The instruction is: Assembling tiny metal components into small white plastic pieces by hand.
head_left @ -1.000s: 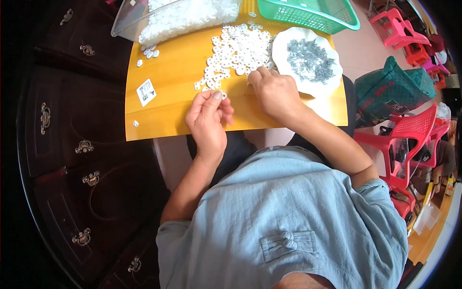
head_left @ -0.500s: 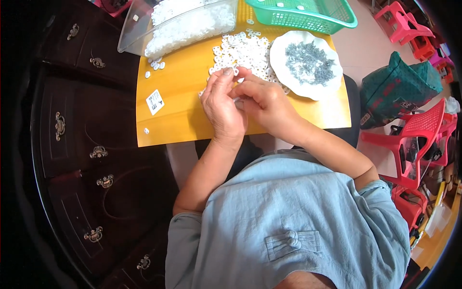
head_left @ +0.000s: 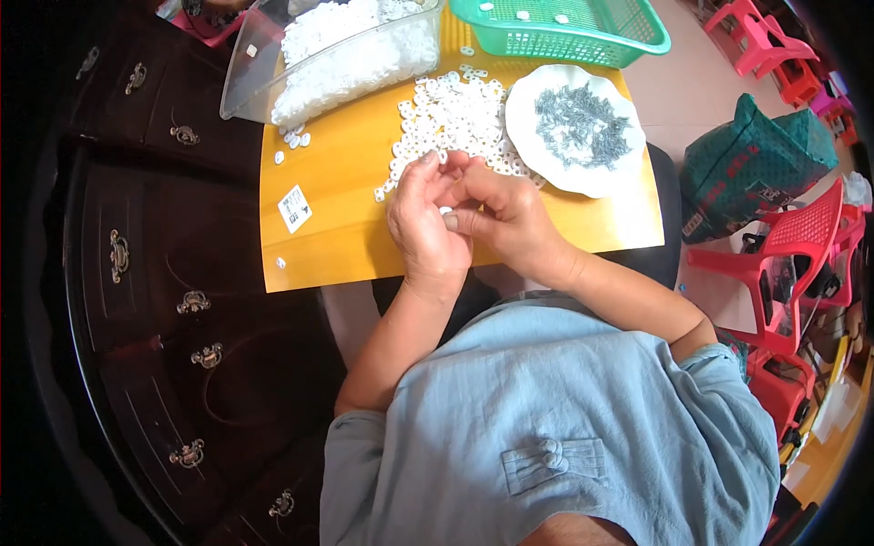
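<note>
My left hand (head_left: 423,223) is cupped upright over the yellow tabletop (head_left: 337,246), its fingers curled inward. My right hand (head_left: 510,211) meets it, fingers bent into the left palm. A small white plastic piece (head_left: 446,210) shows between the right thumb tip and the left palm; anything else inside the hands is hidden. Just beyond my fingers spreads a pile of small white plastic pieces (head_left: 451,114) with holes in them. Right of the pile stands a white scalloped plate (head_left: 528,150) holding many small, thin dark-grey metal bits (head_left: 583,123).
A clear plastic bin (head_left: 244,86) full of white pieces stands far left, beside a green basket (head_left: 564,44). A white label (head_left: 294,208) lies on the left. Dark drawers (head_left: 137,227) flank the table; a green bag (head_left: 751,168) and pink chair (head_left: 774,255) stand right.
The white piece seen at my left fingertips no longer shows there. My right thumb has shifted, and a white piece shows by it. The whole view has tilted slightly.
</note>
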A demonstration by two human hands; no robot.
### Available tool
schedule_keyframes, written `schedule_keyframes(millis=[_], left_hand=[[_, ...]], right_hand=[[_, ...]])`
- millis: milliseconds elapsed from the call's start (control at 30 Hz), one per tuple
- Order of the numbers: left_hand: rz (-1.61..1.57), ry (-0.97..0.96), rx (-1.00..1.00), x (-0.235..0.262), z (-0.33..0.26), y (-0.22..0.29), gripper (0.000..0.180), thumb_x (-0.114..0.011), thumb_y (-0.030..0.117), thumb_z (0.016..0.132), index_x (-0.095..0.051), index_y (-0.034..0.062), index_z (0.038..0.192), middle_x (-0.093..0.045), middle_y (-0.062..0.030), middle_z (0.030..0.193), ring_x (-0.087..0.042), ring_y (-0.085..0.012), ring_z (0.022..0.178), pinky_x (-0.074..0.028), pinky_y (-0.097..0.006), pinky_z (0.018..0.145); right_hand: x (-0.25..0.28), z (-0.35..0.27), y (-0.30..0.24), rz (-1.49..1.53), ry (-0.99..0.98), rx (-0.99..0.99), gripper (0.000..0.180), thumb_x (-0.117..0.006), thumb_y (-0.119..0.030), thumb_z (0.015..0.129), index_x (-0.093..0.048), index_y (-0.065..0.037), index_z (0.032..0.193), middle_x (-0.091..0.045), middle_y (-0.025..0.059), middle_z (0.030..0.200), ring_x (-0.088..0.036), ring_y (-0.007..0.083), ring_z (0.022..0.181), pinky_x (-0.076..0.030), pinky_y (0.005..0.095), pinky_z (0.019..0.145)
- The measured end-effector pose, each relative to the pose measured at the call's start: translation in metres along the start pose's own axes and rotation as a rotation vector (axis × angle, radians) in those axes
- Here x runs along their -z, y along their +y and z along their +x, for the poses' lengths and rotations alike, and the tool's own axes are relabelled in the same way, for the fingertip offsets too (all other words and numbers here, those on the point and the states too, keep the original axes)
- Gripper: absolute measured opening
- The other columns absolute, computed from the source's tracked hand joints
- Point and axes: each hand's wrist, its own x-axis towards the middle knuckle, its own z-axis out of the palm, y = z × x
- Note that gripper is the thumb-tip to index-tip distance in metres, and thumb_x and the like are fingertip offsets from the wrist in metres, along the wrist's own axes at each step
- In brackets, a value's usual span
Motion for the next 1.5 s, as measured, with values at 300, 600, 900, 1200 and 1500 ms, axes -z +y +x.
schedule_keyframes(millis=[300, 600, 900, 1200, 1500], left_hand=[[0.373, -0.115, -0.370, 0.008, -0.010, -0.011, 0.008, -0.059, 0.007, 0.095, -0.059, -0.0015, 0.092, -0.063, -0.0076, 0.082, -0.061, -0.0135, 0.072, -0.053, -0.028, 0.066], [0.457, -0.110, -0.419, 0.005, -0.012, -0.019, 0.010, -0.060, 0.007, 0.094, -0.059, -0.0022, 0.095, -0.063, -0.0100, 0.079, -0.060, -0.0153, 0.066, -0.052, -0.027, 0.058], [0.496, -0.138, -0.416, 0.009, -0.011, -0.022, 0.008, -0.059, 0.007, 0.096, -0.059, -0.0004, 0.095, -0.062, -0.0052, 0.079, -0.059, -0.0094, 0.067, -0.051, -0.023, 0.058], [0.524, -0.134, -0.425, 0.011, -0.011, -0.022, 0.006, -0.059, 0.005, 0.095, -0.059, -0.0006, 0.095, -0.060, -0.0031, 0.079, -0.057, -0.0073, 0.066, -0.050, -0.022, 0.056], [0.564, -0.157, -0.465, 0.009, -0.013, -0.022, 0.007, -0.059, 0.006, 0.095, -0.058, -0.0010, 0.094, -0.060, -0.0037, 0.078, -0.057, -0.0078, 0.066, -0.050, -0.023, 0.057]], right_hand=[[0.043, 0.014, -0.001, 0.347, 0.198, -0.265, 0.011, -0.067, -0.009, 0.091, -0.067, 0.001, 0.095, -0.067, 0.0029, 0.081, -0.060, 0.0082, 0.068, -0.044, 0.0211, 0.057], [0.046, 0.011, -0.001, 0.384, 0.179, -0.292, 0.011, -0.066, -0.007, 0.091, -0.069, 0.002, 0.097, -0.066, 0.0030, 0.081, -0.060, 0.0091, 0.067, -0.044, 0.0215, 0.056], [0.043, 0.011, -0.001, 0.356, 0.169, -0.272, 0.011, -0.065, -0.007, 0.091, -0.069, 0.002, 0.097, -0.066, 0.0029, 0.078, -0.059, 0.0083, 0.067, -0.045, 0.0209, 0.057], [0.041, 0.011, 0.001, 0.300, 0.186, -0.241, 0.012, -0.067, -0.007, 0.090, -0.070, 0.003, 0.098, -0.067, 0.0033, 0.080, -0.060, 0.0081, 0.067, -0.045, 0.0210, 0.057], [0.038, 0.011, 0.005, 0.302, 0.136, -0.250, 0.012, -0.067, -0.006, 0.090, -0.070, 0.002, 0.099, -0.068, 0.0035, 0.082, -0.060, 0.0086, 0.066, -0.046, 0.0216, 0.056]])
